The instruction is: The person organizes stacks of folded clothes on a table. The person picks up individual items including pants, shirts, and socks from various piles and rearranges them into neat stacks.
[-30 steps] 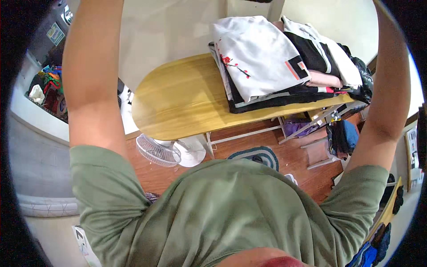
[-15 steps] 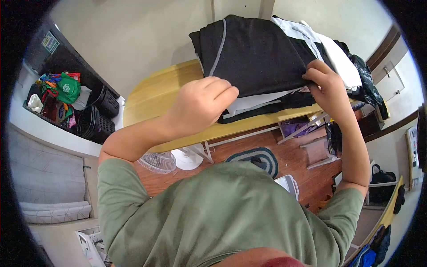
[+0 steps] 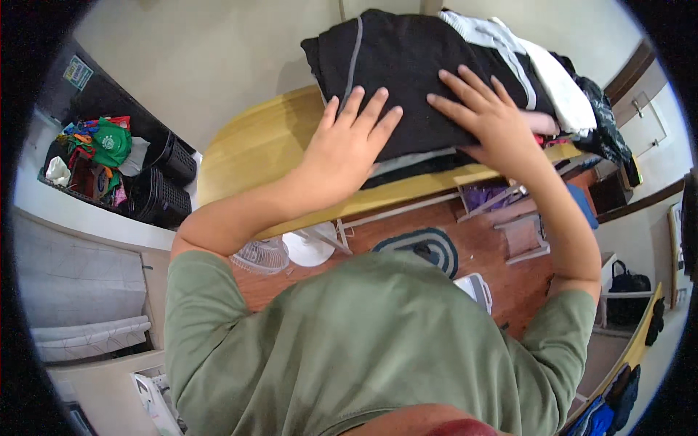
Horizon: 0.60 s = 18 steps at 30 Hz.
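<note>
A black garment [image 3: 407, 69] with a grey seam stripe lies folded flat on top of a clothes pile on the wooden table. My left hand [image 3: 349, 138] rests on its near left part, fingers spread and palm down. Further right, my right hand [image 3: 491, 123] lies on the same cloth with its fingers stretched apart. Neither hand grips anything. Beneath the black garment, grey and dark fabric edges show along the near side. A white garment [image 3: 556, 91] and a light striped one [image 3: 476, 43] lie at the pile's right.
The wooden table [image 3: 254, 138] curves round at its left end. Black baskets [image 3: 156, 200] and a bin of colourful cloths stand at far left. Below the table are a white fan [image 3: 262, 254] and an oval rug [image 3: 436, 243]. Dark patterned fabric [image 3: 603, 120] hangs off the table's right end.
My right hand has let go of the black garment's near right corner and moved left onto the cloth. The left hand has uncurled and come down flat. The view has shifted slightly.
</note>
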Each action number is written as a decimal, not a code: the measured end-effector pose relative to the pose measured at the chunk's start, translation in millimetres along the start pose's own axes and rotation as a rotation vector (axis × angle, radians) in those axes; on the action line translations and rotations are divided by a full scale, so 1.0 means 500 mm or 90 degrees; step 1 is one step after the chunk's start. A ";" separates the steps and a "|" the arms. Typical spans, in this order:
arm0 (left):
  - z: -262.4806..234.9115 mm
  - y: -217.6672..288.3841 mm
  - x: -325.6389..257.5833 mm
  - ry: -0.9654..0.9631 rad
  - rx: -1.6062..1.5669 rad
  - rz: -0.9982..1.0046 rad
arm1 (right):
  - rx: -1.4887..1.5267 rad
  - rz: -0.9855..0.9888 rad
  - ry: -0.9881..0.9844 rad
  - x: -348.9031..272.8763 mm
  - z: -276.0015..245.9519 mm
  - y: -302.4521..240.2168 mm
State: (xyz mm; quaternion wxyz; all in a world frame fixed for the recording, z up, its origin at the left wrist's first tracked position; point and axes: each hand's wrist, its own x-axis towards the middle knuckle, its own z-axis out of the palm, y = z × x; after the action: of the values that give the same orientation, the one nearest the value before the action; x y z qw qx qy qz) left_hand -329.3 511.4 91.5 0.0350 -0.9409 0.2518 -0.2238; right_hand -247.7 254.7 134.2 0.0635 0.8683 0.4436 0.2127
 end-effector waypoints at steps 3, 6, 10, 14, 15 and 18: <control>0.000 -0.022 -0.007 -0.044 -0.063 0.030 | 0.080 -0.008 -0.053 -0.007 -0.005 0.007; -0.010 -0.037 -0.017 0.008 -0.110 0.052 | 0.223 -0.075 -0.068 -0.011 -0.032 0.056; -0.020 -0.040 -0.034 0.076 -0.219 0.049 | 0.466 -0.066 -0.117 -0.003 -0.064 0.123; -0.032 -0.049 -0.029 0.102 -0.253 0.036 | 0.587 -0.040 -0.149 0.019 -0.086 0.155; -0.041 -0.052 -0.028 0.113 -0.259 0.038 | 0.624 -0.076 -0.125 0.023 -0.095 0.161; -0.084 -0.064 -0.022 0.139 -0.379 0.010 | 0.666 -0.116 -0.080 0.027 -0.129 0.185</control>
State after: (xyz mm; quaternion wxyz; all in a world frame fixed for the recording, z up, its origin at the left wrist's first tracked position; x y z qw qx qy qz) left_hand -341.7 546.5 130.5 -0.2673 -0.8782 0.3158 -0.2400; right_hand -199.5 205.2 224.4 -0.3330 0.7529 0.5595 -0.0958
